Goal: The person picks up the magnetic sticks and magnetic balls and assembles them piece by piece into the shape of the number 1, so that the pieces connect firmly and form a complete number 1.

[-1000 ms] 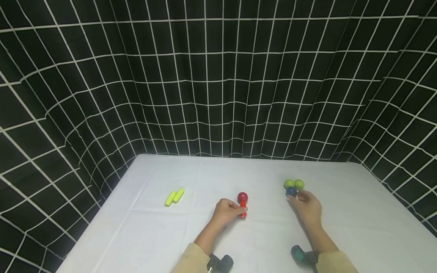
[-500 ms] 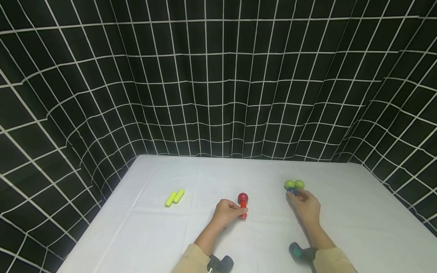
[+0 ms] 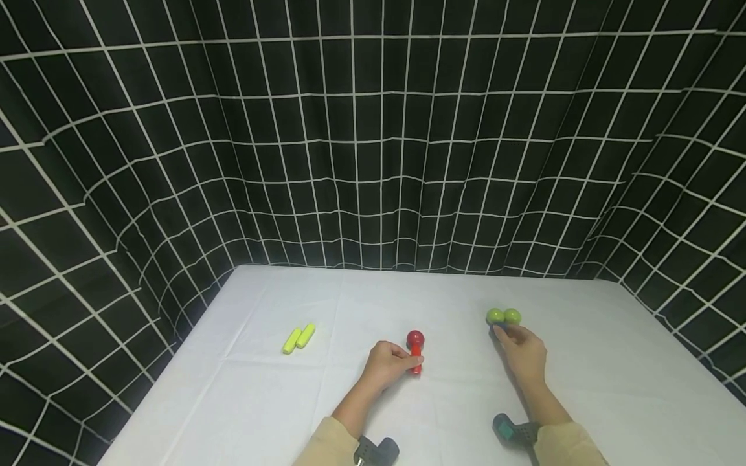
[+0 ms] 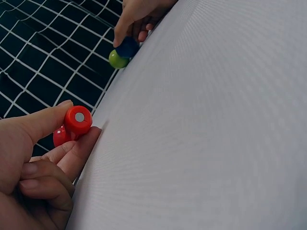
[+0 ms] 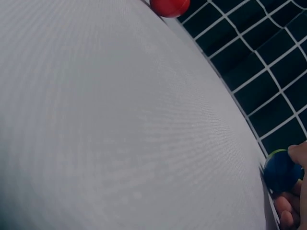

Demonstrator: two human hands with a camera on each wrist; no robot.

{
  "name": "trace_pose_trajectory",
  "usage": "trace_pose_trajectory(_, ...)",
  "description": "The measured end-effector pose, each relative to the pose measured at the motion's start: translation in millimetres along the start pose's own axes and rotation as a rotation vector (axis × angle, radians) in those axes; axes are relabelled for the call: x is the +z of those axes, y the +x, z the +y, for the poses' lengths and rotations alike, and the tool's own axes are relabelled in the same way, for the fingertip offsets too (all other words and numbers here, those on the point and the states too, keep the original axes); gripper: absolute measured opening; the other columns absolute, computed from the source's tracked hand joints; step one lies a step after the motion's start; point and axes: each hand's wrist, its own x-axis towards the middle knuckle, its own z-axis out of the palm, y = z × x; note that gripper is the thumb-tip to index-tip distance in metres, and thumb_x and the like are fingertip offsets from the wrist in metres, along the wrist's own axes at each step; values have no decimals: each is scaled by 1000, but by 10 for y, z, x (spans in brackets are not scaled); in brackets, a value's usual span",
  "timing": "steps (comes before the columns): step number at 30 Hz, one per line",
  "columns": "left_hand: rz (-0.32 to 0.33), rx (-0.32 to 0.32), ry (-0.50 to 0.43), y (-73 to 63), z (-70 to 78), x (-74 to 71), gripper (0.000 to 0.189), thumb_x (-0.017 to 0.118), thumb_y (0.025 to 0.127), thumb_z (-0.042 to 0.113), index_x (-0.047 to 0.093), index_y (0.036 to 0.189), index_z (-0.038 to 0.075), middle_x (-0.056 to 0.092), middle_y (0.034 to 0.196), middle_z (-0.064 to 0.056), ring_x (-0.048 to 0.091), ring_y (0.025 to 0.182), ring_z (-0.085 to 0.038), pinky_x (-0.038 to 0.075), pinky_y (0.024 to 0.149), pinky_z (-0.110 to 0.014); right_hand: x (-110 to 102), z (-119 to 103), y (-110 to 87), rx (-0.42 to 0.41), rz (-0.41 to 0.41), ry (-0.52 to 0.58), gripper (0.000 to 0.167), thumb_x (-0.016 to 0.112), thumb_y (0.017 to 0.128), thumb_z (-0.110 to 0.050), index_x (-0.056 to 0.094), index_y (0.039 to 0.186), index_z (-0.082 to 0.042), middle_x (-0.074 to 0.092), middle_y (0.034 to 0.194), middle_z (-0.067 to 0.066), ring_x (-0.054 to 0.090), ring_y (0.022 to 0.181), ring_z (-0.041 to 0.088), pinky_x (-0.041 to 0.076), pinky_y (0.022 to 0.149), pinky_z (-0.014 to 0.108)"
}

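My left hand (image 3: pixel 384 364) pinches a short red rod (image 4: pixel 78 120) between thumb and fingers; a silver disc shows in its near end. A red ball (image 3: pixel 416 338) sits at the rod's far end, apparently touching it. Over on the right, my right hand (image 3: pixel 524 356) holds a blue ball (image 5: pixel 280 172) between thumb and fingers, mostly covered in the head view. Just beyond it, two green balls, a left one (image 3: pixel 495 316) and a right one (image 3: pixel 512 316), lie side by side. Whether the blue ball touches them is hard to tell.
Two yellow-green rods, one nearer (image 3: pixel 292 341) and one farther (image 3: pixel 305 335), lie side by side at the left of the white-covered table (image 3: pixel 245 401). Dark curtains with a white grid (image 3: pixel 373 149) stand along the back and sides.
My right hand has shifted slightly, and its fingers now cover most of the blue ball, which showed plainly before. The left hand, red rod and red ball stay as they were.
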Motion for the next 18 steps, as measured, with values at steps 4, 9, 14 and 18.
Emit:
trace_pose_trajectory(4, -2, -1, -6, -3, -4, -5, 28, 77, 74, 27, 66, 69, 2, 57, 62, 0, 49, 60, -11, 40, 52, -22, -6, -12, -14, -7, -15, -1, 53, 54, 92, -42, 55, 121, 3, 60, 114, 27, 57, 105, 38, 45, 90, 51)
trace_pose_trajectory(9, 1, -4, -12, -4, -11, -4, 28, 77, 74, 27, 66, 69, 2, 57, 63, 0, 49, 61, -12, 40, 53, -22, -6, -6, -20, -18, -28, 5, 52, 56, 91, -39, 54, 121, 3, 60, 113, 27, 57, 103, 38, 46, 87, 51)
trace_pose_trajectory(14, -4, 5, -9, -10, -14, -3, 29, 77, 74, 28, 67, 68, 2, 58, 60, 0, 48, 58, -11, 39, 51, -22, 9, 27, -29, -30, -17, -10, 49, 58, 91, -37, 55, 121, 2, 63, 107, 25, 60, 96, 36, 49, 81, 48)
trace_pose_trajectory(18, -5, 11, -11, -11, -9, -3, 29, 77, 74, 29, 67, 68, 2, 58, 59, 1, 48, 57, -10, 39, 51, -21, 10, 38, -53, -41, -11, -20, 48, 60, 90, -35, 54, 120, 2, 64, 102, 24, 61, 92, 34, 51, 77, 46)
